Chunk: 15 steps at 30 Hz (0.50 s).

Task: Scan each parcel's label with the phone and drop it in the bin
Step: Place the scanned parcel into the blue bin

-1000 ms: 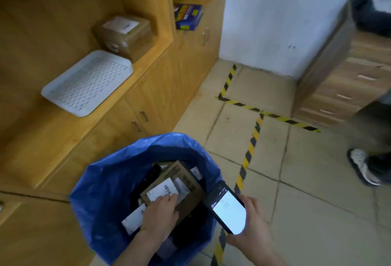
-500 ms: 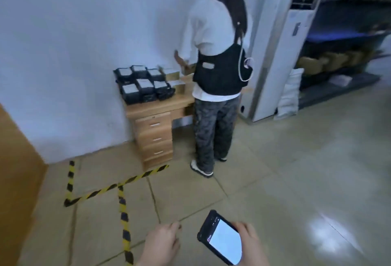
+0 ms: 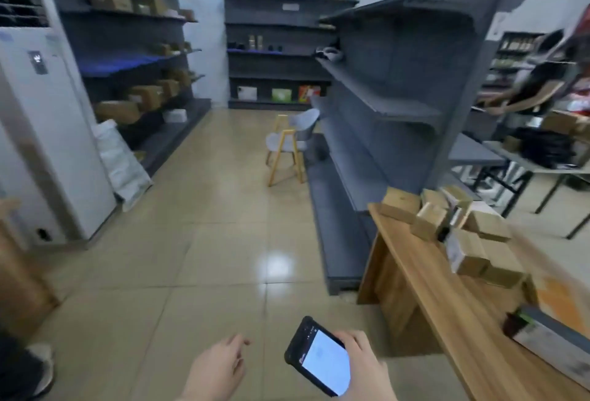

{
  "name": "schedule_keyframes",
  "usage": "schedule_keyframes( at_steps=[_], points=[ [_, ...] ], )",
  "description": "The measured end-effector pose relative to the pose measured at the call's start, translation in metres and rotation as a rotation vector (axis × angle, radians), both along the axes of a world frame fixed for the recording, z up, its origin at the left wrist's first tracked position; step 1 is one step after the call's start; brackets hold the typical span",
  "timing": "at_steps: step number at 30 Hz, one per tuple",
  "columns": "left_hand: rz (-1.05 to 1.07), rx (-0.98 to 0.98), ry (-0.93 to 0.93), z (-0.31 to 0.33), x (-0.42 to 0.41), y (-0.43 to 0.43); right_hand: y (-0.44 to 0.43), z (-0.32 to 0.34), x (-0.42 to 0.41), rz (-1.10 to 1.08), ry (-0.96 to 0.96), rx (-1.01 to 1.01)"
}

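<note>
The phone [image 3: 322, 357] is gripped screen-up in the right hand [image 3: 362, 365] for scanning, the left hand [image 3: 217, 368] seen empty and relaxed, presumably free for the parcels [image 3: 469, 250] piled on the tabletop [image 3: 447, 305].

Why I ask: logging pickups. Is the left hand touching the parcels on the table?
Apart. Head view shows the left hand over floor tiles, clear of the parcels on the table.

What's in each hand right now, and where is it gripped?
The right hand grips the phone along its right edge, screen up. The left hand holds nothing.
</note>
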<state>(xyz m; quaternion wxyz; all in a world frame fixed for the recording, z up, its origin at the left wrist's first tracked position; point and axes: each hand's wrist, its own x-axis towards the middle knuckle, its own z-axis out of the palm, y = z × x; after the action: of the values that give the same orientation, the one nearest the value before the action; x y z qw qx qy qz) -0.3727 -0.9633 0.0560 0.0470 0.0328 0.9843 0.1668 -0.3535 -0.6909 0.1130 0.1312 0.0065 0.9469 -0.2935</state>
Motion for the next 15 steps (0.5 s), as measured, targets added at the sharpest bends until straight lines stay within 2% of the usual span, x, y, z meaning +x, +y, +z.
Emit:
schedule_keyframes(
  at_steps=[3,7,15],
  points=[
    [-0.166,0.012,0.031,-0.003,-0.044,0.061,0.055,0.003,0.004,-0.212,-0.030,0.032],
    [-0.391,0.027,0.030,-0.006,-0.077,0.153,0.126,-0.001,0.034,-0.455,0.030,0.022],
    [-0.715,0.053,-0.007,-0.004,-0.099,0.326,0.255,0.004,0.072,-0.728,0.004,0.020]
  ],
)
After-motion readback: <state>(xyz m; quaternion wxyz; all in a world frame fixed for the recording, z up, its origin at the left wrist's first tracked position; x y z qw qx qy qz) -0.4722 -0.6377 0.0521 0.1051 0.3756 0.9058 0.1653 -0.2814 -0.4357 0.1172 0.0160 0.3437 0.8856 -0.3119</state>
